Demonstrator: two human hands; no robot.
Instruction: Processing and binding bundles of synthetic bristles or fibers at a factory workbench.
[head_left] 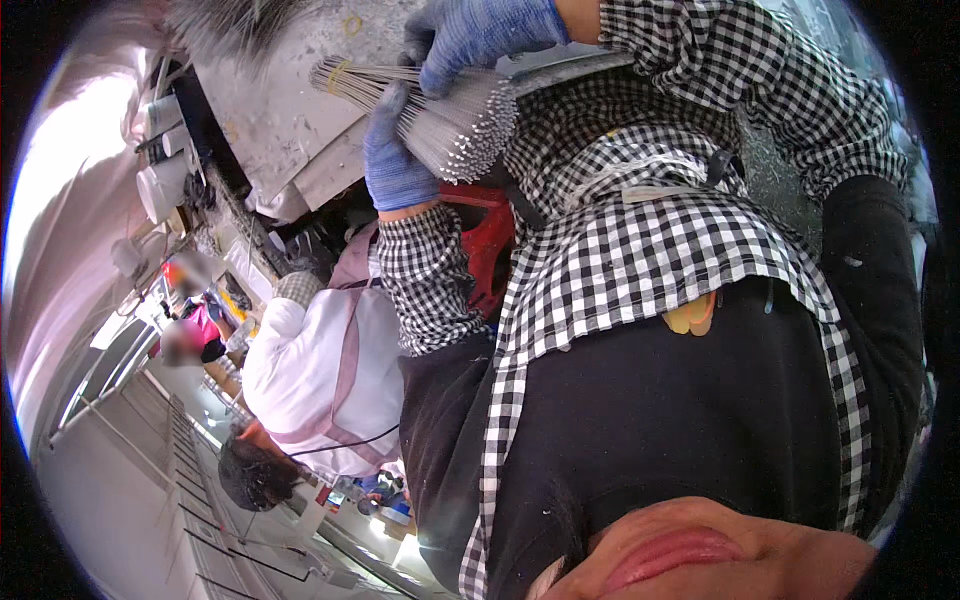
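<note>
A thick bundle of thin, pale metal wires [455, 125] lies tilted across my hands at the table's near edge. Its narrow end is bound with a yellow rubber band [339, 75], while the other end fans out into many small, shiny whitish tips. My left hand [397, 160], in a blue knit glove, is closed against the bundle's side, thumb or fingertip up along the wires. On the opposite side my right hand [480, 42], gloved alike, curls its fingers over the wires. Parts of both hands' fingers are hidden behind the bundle.
The grey, stained worktable [275, 100] carries a heap of thin wires [235, 25] and a loose yellow band [352, 25]. White tubs [162, 188] stand beyond its left edge. A co-worker in white [325, 370] sits close on my left. Something red [488, 235] is below the bundle.
</note>
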